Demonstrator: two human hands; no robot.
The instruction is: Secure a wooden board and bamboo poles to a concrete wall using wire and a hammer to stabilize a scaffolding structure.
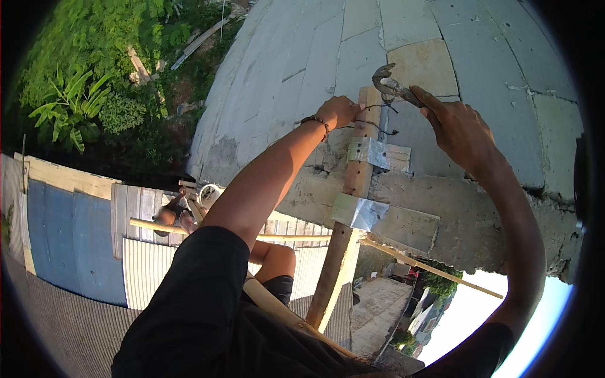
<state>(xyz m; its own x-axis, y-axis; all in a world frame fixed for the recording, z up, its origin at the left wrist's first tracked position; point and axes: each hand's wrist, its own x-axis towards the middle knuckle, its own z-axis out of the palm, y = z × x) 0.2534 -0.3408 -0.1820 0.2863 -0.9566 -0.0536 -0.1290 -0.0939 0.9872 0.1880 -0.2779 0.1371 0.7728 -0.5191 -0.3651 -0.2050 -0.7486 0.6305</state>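
Note:
My right hand (463, 132) is wrapped around the handle of a worn claw hammer (392, 85), raised with its head near the top of an upright wooden post (358, 177). My left hand (340, 112) is closed at the post's left edge, just below its top; what its fingers pinch is hidden. Thin dark wires (386, 131) cross the post beside the left hand, their bent ends sticking out to the right. Lower down, two shiny metal straps (378, 153) wrap the post and lie against the block wall (283, 82).
A rough concrete ledge (469, 214) runs across the wall. Bamboo poles (287, 238) cross around me. Below left, another person (176, 216) is near a white bucket (209, 194) by corrugated roofing (148, 271) and blue sheets (75, 233). Green plants (75, 104) grow beyond.

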